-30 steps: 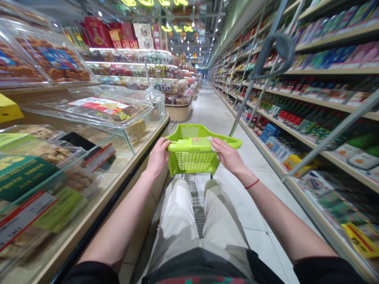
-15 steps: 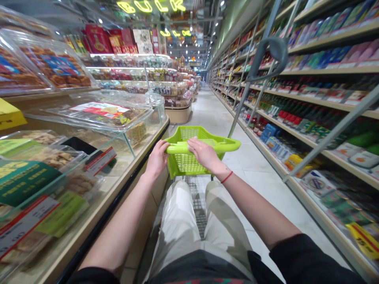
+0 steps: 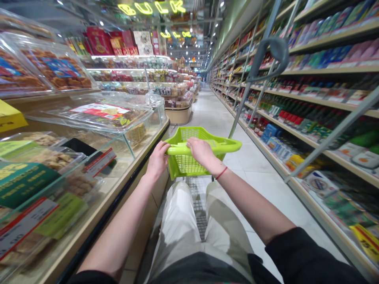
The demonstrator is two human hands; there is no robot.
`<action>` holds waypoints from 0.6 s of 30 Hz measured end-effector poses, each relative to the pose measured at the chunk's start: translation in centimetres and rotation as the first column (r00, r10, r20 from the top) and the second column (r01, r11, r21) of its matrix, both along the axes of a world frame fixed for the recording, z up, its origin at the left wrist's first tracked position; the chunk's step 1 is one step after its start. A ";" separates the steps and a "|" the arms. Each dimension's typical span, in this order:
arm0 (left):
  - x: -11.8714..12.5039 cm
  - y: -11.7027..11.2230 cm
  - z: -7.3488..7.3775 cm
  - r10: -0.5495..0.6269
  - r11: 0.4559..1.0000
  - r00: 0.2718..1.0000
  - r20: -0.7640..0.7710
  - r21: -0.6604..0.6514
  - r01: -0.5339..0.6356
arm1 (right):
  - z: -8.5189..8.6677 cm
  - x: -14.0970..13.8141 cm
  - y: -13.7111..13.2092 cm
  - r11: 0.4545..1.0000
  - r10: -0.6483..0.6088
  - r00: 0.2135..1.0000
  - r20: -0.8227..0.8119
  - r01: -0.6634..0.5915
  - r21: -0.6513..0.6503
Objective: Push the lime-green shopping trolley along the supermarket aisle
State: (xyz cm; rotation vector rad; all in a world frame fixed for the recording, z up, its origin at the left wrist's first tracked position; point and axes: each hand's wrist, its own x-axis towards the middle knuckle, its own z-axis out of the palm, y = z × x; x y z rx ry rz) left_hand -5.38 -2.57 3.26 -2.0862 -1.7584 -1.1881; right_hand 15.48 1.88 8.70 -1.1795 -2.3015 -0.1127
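A lime-green plastic shopping basket cart (image 3: pixel 189 165) stands in front of my legs, with a mesh body and a wide handle bar (image 3: pixel 219 146). My left hand (image 3: pixel 158 159) is wrapped around the left part of the handle bar. My right hand (image 3: pixel 201 152) grips the same bar near its middle, close to my left hand. Both hands hold only the bar. My legs in pale trousers (image 3: pixel 180 221) show below the cart. The cart's wheels are hidden behind its body.
Glass display cases of bulk baked snacks (image 3: pixel 89 118) line the left side. Tall shelves of packaged goods (image 3: pixel 310 98) line the right, with grey cart rods (image 3: pixel 268 59) crossing that side. A tiled aisle (image 3: pixel 207 118) runs ahead between them under a neon BULK sign (image 3: pixel 151 6).
My right hand has slid left along the handle bar, from near its right end to the middle. A white item beside it no longer shows. The view has shifted only slightly.
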 end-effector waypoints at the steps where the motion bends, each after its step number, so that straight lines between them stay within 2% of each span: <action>1: -0.1 0.0 0.0 0.002 1.000 1.000 -0.001 0.001 -0.002 | 0.4 -1.1 -0.1 1.000 0.017 0.999 0.030 -0.016 -0.011; 3: -0.2 0.0 0.0 0.003 1.000 1.000 -0.006 0.004 -0.003 | 1.2 -2.3 0.0 0.999 0.011 0.997 0.083 -0.007 -0.051; 6: -0.1 0.0 0.0 0.002 1.000 1.000 -0.011 0.008 -0.002 | 2.1 -2.0 0.6 0.992 -0.033 0.992 0.123 0.047 -0.113; 10: 0.1 0.1 0.0 -0.003 1.000 1.000 -0.014 0.008 0.003 | 2.8 1.0 1.9 0.982 -0.124 0.983 0.132 0.141 -0.128; 14: 0.1 0.1 -0.1 0.007 1.000 1.000 -0.026 0.015 -0.006 | 2.6 4.4 3.3 0.948 -0.267 0.956 0.124 0.284 -0.143; 18: 0.3 -0.2 0.0 0.052 0.998 0.993 -0.102 0.033 -0.049 | 2.2 5.5 3.0 0.901 -0.384 0.919 0.088 0.394 -0.183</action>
